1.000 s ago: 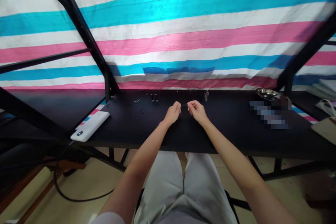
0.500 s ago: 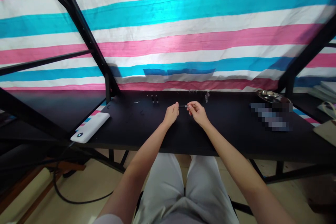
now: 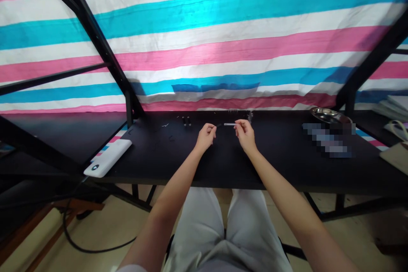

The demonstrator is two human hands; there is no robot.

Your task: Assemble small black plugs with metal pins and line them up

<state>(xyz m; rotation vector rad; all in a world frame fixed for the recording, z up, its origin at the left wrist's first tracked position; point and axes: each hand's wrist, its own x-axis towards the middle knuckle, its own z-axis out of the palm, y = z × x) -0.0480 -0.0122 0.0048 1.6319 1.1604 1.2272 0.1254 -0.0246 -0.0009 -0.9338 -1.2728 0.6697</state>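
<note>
Over the middle of the black tabletop (image 3: 159, 157), my left hand (image 3: 205, 137) pinches a short black tube-like piece (image 3: 219, 125), whose tip shows past the fingers. Opposite it, my right hand (image 3: 245, 137) is closed on a thin silvery rod (image 3: 229, 124) pointing left. A small gap separates the rod from the black piece. Two short dark cylinders (image 3: 186, 121) stand behind and left of my left hand. Just behind my right hand lies a small shiny greyish thing (image 3: 250, 117), too small to make out.
A white box-like device (image 3: 108, 158) with a cable lies at the left edge. On the right are a round metal dish (image 3: 331, 115) and a pixelated item (image 3: 328, 140). White scraps (image 3: 165, 125) and a row of tiny parts (image 3: 233, 111) lie toward the back.
My hands have moved apart. The silvery rod, earlier meeting the black piece, is now separate from it and shows more of its length in my right hand.
</note>
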